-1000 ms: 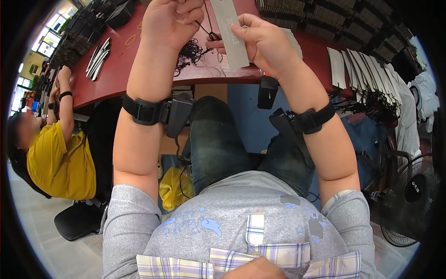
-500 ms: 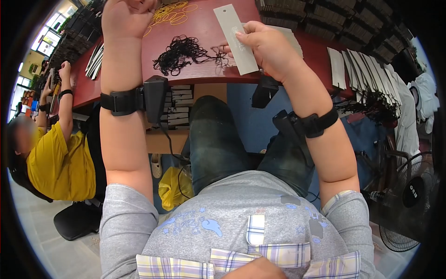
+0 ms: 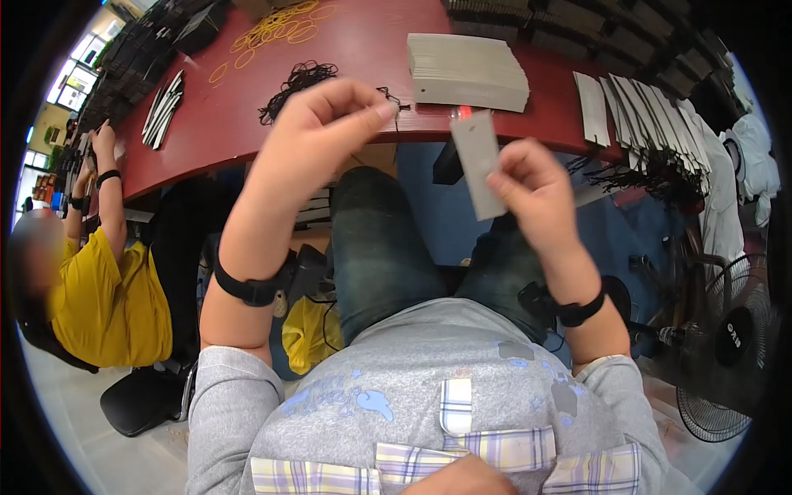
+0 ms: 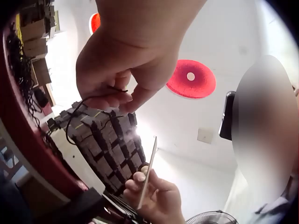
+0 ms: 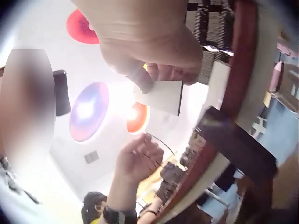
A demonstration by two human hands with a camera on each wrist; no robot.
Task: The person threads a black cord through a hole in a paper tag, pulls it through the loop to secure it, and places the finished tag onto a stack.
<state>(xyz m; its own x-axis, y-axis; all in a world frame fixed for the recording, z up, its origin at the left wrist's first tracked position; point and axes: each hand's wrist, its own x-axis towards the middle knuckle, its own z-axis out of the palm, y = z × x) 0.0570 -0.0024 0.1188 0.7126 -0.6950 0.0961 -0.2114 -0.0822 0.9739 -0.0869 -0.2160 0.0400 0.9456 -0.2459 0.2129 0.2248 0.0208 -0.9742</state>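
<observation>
My right hand [image 3: 540, 194] pinches a light grey hang tag [image 3: 477, 169] between thumb and fingers, in front of the table edge. The tag stands tilted, its punched hole at the upper end and a plain face showing. To the left, my left hand [image 3: 330, 136] pinches a thin black cord [image 4: 70, 123], which curves out below the fingers in the left wrist view. Cord and tag are apart. Behind the left hand lies a tangled heap of black cords [image 3: 301, 78]. A neat stack of grey tags [image 3: 470, 70] sits beyond the held tag.
Yellow rubber bands [image 3: 276, 33] lie at the table's back left, near a small bundle of tags [image 3: 163, 111]. Corded tags [image 3: 660, 124] fan out at the right edge. A standing fan [image 3: 734, 338] is at right; a person in a yellow shirt [image 3: 107, 305] sits at left.
My left hand swung up and left, then came back to the middle with a cord. My right hand drew the tag down toward the body, and its lettered face no longer shows.
</observation>
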